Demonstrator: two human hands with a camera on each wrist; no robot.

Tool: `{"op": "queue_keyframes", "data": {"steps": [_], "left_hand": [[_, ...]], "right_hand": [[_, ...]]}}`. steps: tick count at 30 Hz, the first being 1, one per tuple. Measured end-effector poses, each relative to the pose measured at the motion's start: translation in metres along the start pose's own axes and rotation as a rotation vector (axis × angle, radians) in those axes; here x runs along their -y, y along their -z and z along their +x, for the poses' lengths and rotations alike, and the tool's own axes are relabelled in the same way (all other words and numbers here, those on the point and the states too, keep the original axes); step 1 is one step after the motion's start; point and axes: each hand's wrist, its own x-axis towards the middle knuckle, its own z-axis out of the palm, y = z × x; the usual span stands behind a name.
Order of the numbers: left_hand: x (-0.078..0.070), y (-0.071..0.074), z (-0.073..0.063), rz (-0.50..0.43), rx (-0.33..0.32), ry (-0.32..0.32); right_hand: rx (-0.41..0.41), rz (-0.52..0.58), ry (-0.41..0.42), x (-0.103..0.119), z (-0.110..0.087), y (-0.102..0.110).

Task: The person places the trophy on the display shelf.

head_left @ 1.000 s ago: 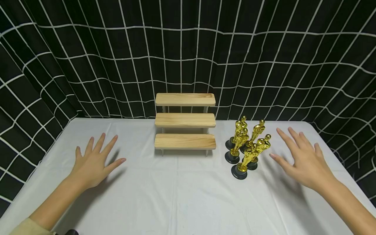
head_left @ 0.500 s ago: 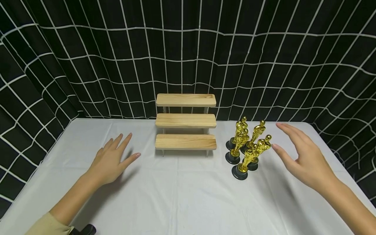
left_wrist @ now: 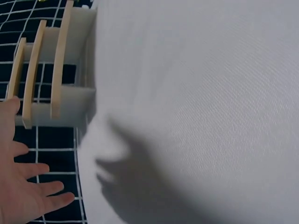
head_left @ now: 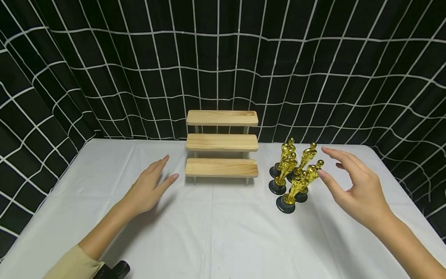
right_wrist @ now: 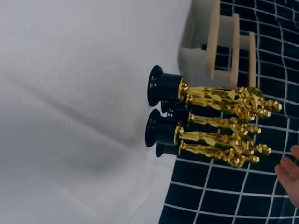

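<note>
Several gold trophy statuettes [head_left: 287,167] with round black bases stand upright in a cluster on the right of the white table; the right wrist view shows the same statuettes [right_wrist: 219,137] sideways. My right hand [head_left: 360,186] hovers just right of them, thumb and fingers spread apart, its thumb tip overlapping the rightmost statuette in the head view. A three-tier wooden shelf [head_left: 222,167] stands at the middle back. To the shelf's left, my left hand [head_left: 148,188] hangs over the table with fingers extended and holds nothing. Its spread fingers [left_wrist: 58,200] also show in the left wrist view.
A white cloth [head_left: 223,236] covers the table. Behind it and at both sides hangs a black curtain [head_left: 139,81] with a white grid. A beige sleeve [head_left: 74,263] and a black wrist strap [head_left: 113,270] are on the left arm.
My left hand has moved right, toward the shelf, its fingers drawing together. My right hand has turned and come slightly left, up to the statuettes. Shelf and statuettes stay in place.
</note>
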Motion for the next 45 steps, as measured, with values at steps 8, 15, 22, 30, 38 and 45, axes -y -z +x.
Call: {"op": "queue_keyframes", "data": {"steps": [8, 15, 22, 30, 38, 45], "left_hand": [[-0.006, -0.005, 0.006, -0.074, -0.036, -0.009], [-0.009, -0.011, 0.013, -0.167, -0.057, 0.025], [-0.015, -0.017, 0.020, -0.279, -0.055, 0.095], [-0.019, -0.026, 0.025, -0.435, -0.049, 0.177], [-0.021, -0.032, 0.034, -0.639, -0.047, 0.277], [-0.023, -0.036, 0.037, -0.801, -0.044, 0.364]], "right_hand": [[-0.015, 0.087, -0.003, 0.010, 0.002, -0.005], [-0.004, 0.146, -0.016, 0.012, -0.001, -0.013], [0.009, 0.188, -0.033, 0.014, -0.004, -0.020], [0.015, 0.270, -0.052, 0.015, -0.009, -0.026], [0.022, 0.273, -0.062, 0.015, -0.012, -0.030], [0.031, 0.288, -0.093, 0.010, -0.016, -0.034]]}}
